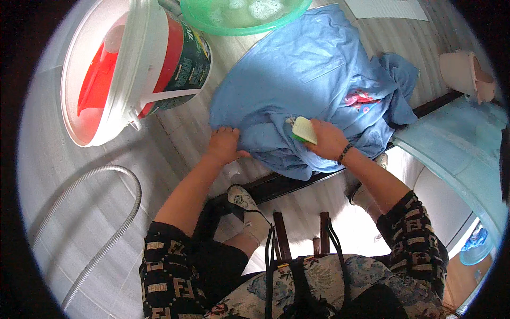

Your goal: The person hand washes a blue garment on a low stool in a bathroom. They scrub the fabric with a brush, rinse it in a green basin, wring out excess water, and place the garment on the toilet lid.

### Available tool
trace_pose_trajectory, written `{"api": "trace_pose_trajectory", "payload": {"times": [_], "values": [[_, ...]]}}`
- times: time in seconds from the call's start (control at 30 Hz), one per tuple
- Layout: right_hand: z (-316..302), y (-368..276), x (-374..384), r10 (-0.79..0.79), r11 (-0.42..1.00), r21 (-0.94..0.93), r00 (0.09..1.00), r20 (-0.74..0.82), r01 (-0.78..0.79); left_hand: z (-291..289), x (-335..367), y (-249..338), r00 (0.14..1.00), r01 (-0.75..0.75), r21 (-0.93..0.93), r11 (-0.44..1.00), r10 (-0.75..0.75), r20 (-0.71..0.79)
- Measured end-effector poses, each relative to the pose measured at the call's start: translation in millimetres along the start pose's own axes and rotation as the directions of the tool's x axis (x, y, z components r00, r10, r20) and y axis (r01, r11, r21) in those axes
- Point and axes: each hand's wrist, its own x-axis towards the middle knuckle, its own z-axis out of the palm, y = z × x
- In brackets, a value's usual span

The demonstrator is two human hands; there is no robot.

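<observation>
A wet-looking blue garment (297, 69) is spread and rumpled on the floor in front of me, with a seam line across it and a red and pink patch near its right side. My right hand (326, 142) grips a scrub brush (304, 130) with a pale yellow back and a green lower edge. The brush rests on the near part of the cloth. At the garment's left near edge, my left hand (225, 144) has its fingers bent over the fabric, holding it, with the thumb pointing toward the right.
A green basin (239, 26) of sudsy water stands at the far side. Left of it, a white bucket (114, 106) lies tipped, something red inside. A grey hose (137, 186) curves at left. A dark raised sill (265, 187) crosses before my feet; a glass panel (451, 138) stands right.
</observation>
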Motion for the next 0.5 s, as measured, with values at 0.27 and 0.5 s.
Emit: {"api": "trace_pose_trajectory", "payload": {"times": [0.27, 0.5], "values": [[-7, -97, 52, -0.152, 0.988, -0.012, 0.956, -0.25, 0.153, 11, 23, -22, 0.962, 0.273, -0.025, 0.962, -0.273, -0.005], [-32, 89, 143, -0.157, 0.836, -0.527, 0.853, -0.497, -0.153, 33, 23, -20, 0.944, 0.292, -0.091, 0.952, -0.302, -0.136]]}}
